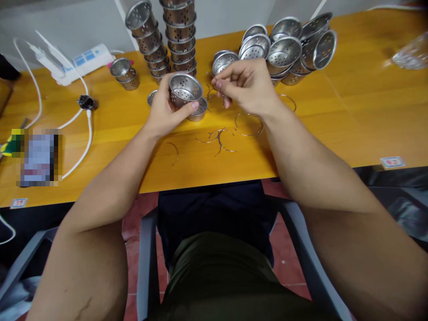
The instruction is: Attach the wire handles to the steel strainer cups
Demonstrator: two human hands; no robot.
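My left hand (163,109) is wrapped round a perforated metal cup (186,89), its open mouth tilted up toward me. Just behind and below that cup sits another small metal cup (198,110) on the table, partly hidden. To the right, my right hand (249,84) is raised with thumb and fingertips pinched together. A thin wire (209,91) shows at those fingertips, mostly too fine to follow. Nearer to me, several bent wires lie in a loose pile (219,139), and curved wire pieces (249,125) rest below my right wrist.
Tall stacks of perforated cups (180,33) stand at the back, with more tilted stacks (284,49) to the right. A short stack (125,73), a power strip (85,62) and white cables are on the left. A blurred-out object (40,158) lies near the left edge.
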